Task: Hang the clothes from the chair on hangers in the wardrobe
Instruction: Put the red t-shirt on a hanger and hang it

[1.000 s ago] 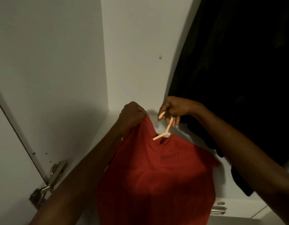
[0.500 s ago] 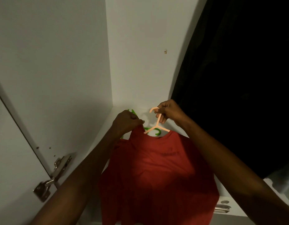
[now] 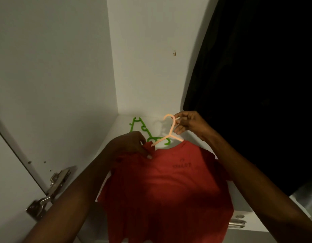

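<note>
Head view: our right hand (image 3: 188, 124) pinched the hanger (image 3: 169, 132) neck, our left hand (image 3: 134, 144) gripped the red shirt (image 3: 169, 186) shoulder; shirt nearly on, hanging not yet done.

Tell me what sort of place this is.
Most likely the inside of a white wardrobe. A metal door hinge sits on the left panel, dark clothes hang on the right, and green plastic hangers lie on its white floor behind the red t-shirt on a peach plastic hanger.
</note>
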{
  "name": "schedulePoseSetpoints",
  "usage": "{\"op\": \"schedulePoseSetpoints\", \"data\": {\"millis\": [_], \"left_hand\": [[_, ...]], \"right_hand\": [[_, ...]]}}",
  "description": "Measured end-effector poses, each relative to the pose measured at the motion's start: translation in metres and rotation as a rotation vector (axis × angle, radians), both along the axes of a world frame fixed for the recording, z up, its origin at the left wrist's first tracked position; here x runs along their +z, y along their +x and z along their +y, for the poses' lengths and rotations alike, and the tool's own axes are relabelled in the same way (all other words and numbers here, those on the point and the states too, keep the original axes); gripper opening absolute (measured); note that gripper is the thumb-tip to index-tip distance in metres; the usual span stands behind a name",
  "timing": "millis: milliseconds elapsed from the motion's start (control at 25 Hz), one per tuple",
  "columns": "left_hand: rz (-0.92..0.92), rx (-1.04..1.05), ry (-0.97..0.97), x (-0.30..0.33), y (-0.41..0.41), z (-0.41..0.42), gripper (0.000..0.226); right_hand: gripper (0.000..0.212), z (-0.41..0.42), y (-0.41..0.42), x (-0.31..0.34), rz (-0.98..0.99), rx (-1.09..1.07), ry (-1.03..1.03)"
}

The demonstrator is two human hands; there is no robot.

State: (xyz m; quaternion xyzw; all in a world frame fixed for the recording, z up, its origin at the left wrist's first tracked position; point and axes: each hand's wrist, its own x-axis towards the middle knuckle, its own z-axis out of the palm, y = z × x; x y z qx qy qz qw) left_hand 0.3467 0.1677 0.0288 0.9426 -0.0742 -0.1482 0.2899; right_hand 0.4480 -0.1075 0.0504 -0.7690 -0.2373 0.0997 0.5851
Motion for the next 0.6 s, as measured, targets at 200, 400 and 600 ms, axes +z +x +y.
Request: {"op": "schedulePoseSetpoints", "data": {"millis": [200, 400, 600], "left_hand": [[-0.033, 0.017, 0.062, -0.034, -0.006, 0.017, 0.029], [-0.257, 0.032, -0.199, -0.033, -0.013, 0.012, 0.027], [-0.222, 0.015, -0.409, -0.01, -0.029, 0.002, 0.035]], "right_hand": [[0.008, -0.034, -0.011, -0.048, 0.061, -0.069, -0.454], [0.027, -0.077, -0.027, -0.062, 0.058, -0.108, -0.725], [0.013, -0.09, -0.052, -0.043, 0.094, -0.043, -0.313]]}}
